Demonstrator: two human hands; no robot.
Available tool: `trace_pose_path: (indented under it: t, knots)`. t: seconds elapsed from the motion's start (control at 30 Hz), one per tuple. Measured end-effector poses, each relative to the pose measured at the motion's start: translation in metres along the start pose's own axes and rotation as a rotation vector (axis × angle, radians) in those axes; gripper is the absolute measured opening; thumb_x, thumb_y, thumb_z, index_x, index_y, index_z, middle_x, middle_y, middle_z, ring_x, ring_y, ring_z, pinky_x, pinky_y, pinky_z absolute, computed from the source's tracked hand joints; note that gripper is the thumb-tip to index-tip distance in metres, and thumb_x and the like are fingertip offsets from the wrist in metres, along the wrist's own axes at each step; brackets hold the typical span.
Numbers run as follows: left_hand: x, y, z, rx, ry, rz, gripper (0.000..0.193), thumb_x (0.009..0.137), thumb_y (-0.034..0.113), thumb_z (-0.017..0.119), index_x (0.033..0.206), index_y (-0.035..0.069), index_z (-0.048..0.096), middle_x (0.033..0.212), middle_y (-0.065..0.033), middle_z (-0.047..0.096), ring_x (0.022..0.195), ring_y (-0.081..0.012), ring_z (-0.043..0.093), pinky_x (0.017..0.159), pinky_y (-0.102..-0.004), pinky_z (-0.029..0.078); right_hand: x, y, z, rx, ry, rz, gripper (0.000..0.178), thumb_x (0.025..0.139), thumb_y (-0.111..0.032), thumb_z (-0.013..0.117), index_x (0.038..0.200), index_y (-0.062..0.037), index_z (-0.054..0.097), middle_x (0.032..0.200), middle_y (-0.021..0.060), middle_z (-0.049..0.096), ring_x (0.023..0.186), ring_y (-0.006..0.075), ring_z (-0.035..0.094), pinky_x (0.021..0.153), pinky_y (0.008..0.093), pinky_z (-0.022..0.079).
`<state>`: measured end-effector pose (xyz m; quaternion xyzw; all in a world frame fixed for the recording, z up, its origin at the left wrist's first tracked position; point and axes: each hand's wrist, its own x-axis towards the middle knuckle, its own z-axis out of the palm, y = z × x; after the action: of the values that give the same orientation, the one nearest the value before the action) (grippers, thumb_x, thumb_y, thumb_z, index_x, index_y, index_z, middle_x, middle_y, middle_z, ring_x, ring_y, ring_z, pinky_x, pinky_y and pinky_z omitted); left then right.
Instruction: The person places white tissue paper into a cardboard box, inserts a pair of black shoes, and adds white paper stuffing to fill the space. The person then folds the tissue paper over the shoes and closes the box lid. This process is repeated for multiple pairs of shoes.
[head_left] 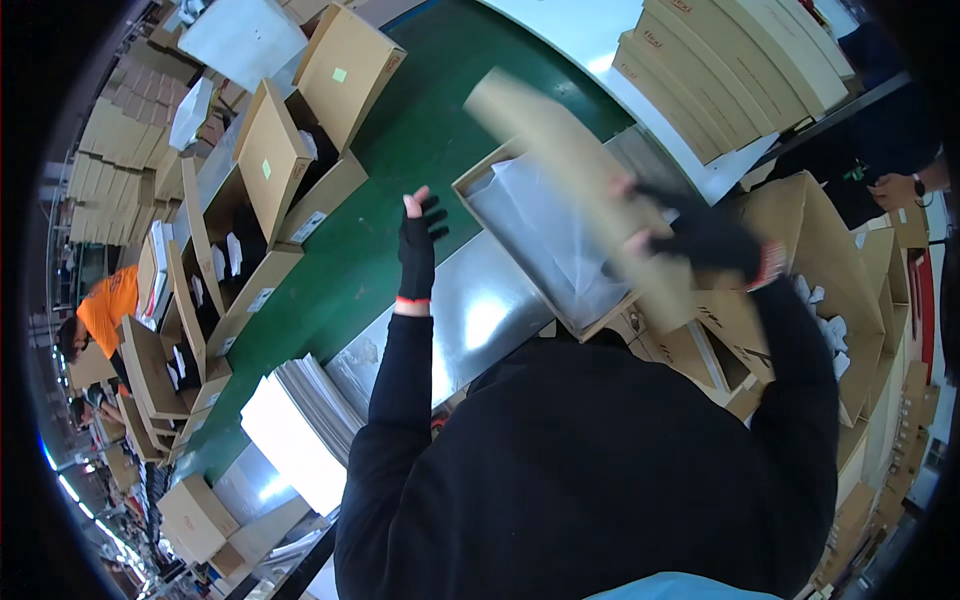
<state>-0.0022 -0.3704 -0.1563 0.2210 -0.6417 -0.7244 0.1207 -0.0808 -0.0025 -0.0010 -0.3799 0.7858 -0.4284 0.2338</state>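
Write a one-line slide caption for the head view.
Gloved right hand holds a cardboard lid over an open box; left hand raised, open.

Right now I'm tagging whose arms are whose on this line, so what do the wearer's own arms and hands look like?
Both arms are in loose black long sleeves. The left hand wears a black fingerless glove with a thin red band at the cuff; the fingertips poke out bare. The right hand wears a matching black glove with a red-and-white edge at the wrist, though motion blur hides its detail.
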Motion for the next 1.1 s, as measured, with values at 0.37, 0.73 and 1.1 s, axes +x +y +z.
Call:
trace_pose_path:
  t: [0.37, 0.73, 1.1]
  knots:
    - [0.023, -0.047, -0.025, 0.613, -0.361, 0.01, 0.075, 0.084, 0.053, 0.063, 0.132, -0.004, 0.049, 0.112, -0.0193, 0.065, 0.099, -0.0259, 0.064, 0.084, -0.0343, 0.05, -0.093, 0.118, 0.173, -0.269, 0.968, 0.179, 0.073, 0.083, -0.041, 0.065, 0.139, -0.004, 0.037, 0.14, 0.0208, 0.042, 0.132, 0.035, 0.037, 0.11, 0.0477, 0.029]
    - [-0.059, 0.022, 0.021, -0.008, -0.492, -0.335, 0.07, 0.088, 0.04, 0.062, 0.14, 0.002, 0.036, 0.125, -0.016, 0.054, 0.105, -0.0253, 0.061, 0.075, -0.035, 0.056, -0.144, 0.171, 0.158, 1.328, 0.762, 0.43, 0.049, 0.091, -0.033, 0.055, 0.128, -0.0014, 0.049, 0.118, 0.014, 0.06, 0.106, 0.024, 0.06, 0.09, 0.0386, 0.051]
    - [-0.061, 0.205, 0.135, -0.37, -0.788, 0.381, 0.097, 0.084, 0.047, 0.064, 0.152, 0.01, 0.006, 0.155, -0.0157, 0.015, 0.128, -0.0351, 0.044, 0.099, -0.0461, 0.042, -0.176, 0.064, -0.24, 0.989, 1.126, -0.35, 0.065, 0.09, -0.052, 0.054, 0.136, -0.0068, 0.042, 0.131, 0.0137, 0.05, 0.115, 0.0272, 0.052, 0.092, 0.0414, 0.048]
